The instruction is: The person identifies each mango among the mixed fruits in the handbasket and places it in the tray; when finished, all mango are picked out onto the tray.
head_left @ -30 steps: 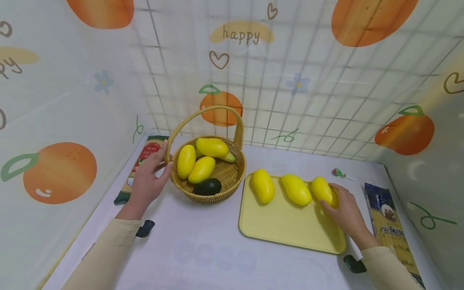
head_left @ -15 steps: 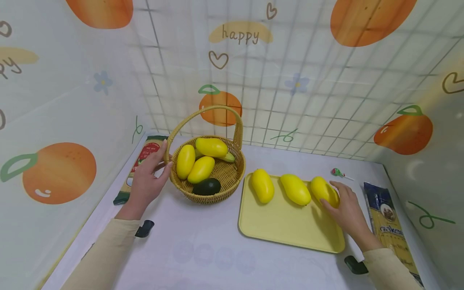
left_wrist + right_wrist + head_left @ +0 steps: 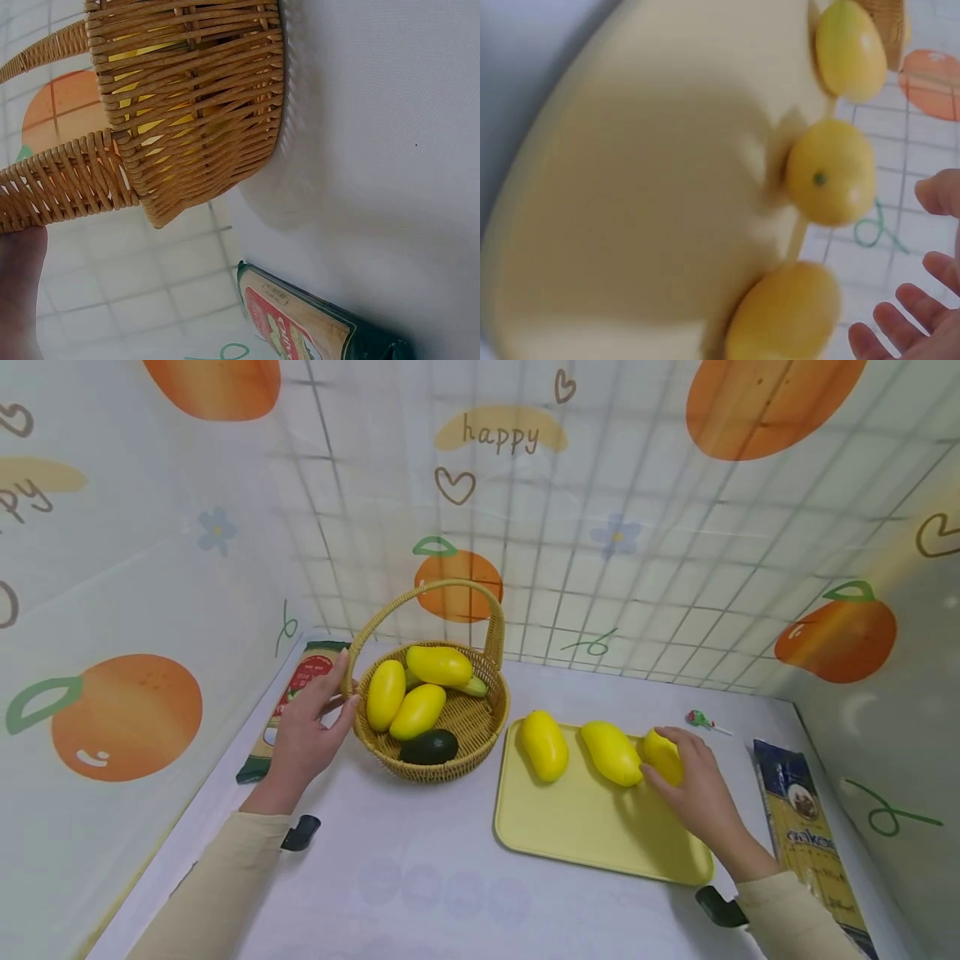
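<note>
My left hand [image 3: 311, 727] holds the left side of the handle [image 3: 361, 647] of a wicker basket [image 3: 498, 720]. Inside are several yellow mangoes [image 3: 417, 712], a dark avocado [image 3: 429, 747] and a partly hidden green-yellow fruit or vegetable [image 3: 472, 686]. On a yellow tray [image 3: 562, 831], three mangoes line the far side: left [image 3: 545, 746], middle [image 3: 612, 753] and right [image 3: 662, 755]. My right hand [image 3: 696, 797] hovers over the right mango, partly covering it. In the right wrist view its fingers [image 3: 905, 309] are spread, apart from the fruit.
A red and green packet [image 3: 262, 739] lies left of the basket, behind my left hand. Right of the tray lies a blue and gold packet [image 3: 806, 827]. A lollipop [image 3: 701, 718] is near the back edge. Printed curtain walls [image 3: 525, 568] enclose the table.
My right hand has let go of the right mango and moved a little left above it. That mango stays on the tray. My left hand remains on the basket handle.
</note>
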`<state>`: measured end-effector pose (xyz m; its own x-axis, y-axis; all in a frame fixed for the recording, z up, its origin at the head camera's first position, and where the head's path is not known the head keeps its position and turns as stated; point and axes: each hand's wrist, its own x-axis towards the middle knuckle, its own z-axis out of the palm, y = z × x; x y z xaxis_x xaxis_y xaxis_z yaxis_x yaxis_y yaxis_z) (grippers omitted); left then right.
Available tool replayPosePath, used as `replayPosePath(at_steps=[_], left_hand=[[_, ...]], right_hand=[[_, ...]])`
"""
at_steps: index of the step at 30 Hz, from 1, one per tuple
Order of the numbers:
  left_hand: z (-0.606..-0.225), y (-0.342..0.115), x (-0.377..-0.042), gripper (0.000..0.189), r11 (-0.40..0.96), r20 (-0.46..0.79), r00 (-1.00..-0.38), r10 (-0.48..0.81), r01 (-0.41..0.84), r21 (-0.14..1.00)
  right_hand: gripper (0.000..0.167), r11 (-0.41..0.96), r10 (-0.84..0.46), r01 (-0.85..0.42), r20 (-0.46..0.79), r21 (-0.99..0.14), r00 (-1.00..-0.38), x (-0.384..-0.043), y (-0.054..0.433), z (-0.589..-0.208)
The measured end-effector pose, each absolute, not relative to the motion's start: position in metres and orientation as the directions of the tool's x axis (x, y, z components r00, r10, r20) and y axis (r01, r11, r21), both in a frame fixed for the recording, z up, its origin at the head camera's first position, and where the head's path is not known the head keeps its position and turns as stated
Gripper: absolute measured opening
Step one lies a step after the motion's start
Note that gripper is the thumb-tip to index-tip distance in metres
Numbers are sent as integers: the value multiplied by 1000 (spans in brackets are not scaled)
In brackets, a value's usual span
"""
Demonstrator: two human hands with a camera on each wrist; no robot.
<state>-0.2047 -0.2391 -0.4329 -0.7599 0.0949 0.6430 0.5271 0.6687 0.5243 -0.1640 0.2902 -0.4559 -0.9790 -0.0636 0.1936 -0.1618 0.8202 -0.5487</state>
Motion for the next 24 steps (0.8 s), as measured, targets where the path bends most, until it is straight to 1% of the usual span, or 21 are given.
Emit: replayPosePath(at_steps=[8, 19, 24], left_hand=[[-434, -240, -206, 81, 667, 644, -759, 96, 530, 524], [-435, -240, -206, 81, 672, 644, -760, 92, 525, 522], [-435, -239, -207, 81, 672, 648, -756, 94, 528, 519]], right_hand=[[59, 780, -153, -260, 229, -570, -961, -167, 267, -449], [58, 741, -233, -287, 169, -606, -958, -182, 220, -434], [61, 723, -300, -344, 175, -600, -938, -194, 197, -427]])
